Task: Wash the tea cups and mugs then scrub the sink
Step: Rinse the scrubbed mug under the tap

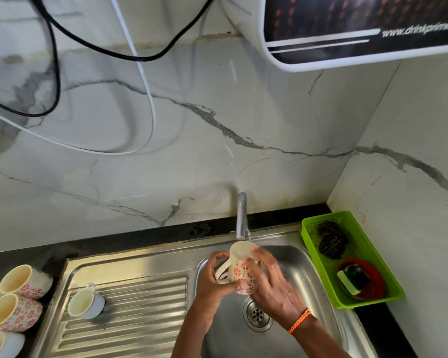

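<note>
A cream mug with red flowers is held over the steel sink bowl, its mouth tipped up toward the tap. My left hand grips it by the handle side. My right hand wraps around its body from the right. A thin stream of water falls from the tap beside the mug's rim. On the ribbed drainboard a small white cup lies on its side. Two flowered mugs and a plain cup lie on the dark counter at the left.
A green plastic basket stands right of the sink, holding a dark scrubber and a red dish with a sponge. The drain shows below my hands. Black and white cables hang on the marble wall; a water purifier is mounted above.
</note>
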`<state>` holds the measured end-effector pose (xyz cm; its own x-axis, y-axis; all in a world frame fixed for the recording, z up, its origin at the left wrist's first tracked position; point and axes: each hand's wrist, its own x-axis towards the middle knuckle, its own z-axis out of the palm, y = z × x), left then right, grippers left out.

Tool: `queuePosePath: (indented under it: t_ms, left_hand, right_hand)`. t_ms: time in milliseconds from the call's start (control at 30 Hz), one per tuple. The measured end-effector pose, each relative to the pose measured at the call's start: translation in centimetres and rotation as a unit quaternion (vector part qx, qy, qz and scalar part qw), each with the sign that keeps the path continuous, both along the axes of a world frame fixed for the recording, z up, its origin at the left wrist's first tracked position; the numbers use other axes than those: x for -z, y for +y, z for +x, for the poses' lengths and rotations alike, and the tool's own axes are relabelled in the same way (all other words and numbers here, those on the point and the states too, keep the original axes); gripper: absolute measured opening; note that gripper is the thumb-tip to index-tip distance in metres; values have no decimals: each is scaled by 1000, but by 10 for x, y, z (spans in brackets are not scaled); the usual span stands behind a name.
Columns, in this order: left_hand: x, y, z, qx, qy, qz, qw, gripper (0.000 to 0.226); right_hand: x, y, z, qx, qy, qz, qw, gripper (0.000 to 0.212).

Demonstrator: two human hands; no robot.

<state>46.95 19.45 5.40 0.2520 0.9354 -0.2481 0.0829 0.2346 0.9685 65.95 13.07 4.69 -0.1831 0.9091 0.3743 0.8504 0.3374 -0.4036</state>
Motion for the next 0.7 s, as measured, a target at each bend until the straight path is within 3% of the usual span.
queuePosePath:
  t_ms: [167,333,500,700]
  left_hand:
    - [-13,-15,-9,-49,5,-6,999,63]
    - [-7,-35,-34,-112,-41,-68,990,73]
    - [-8,-60,-61,-149,-40,-36,987,104]
    - [-6,-60,-119,-212,-43,-12,976,102]
  right_hand:
    - [0,-4,-22,80,170,-94,978,112]
    - [-2,-5,-61,125,419,-168,884,95]
    - [-11,-11,-116,102,482,-241,836,89]
    - [-23,-17,-193,50,547,-288,784,71]
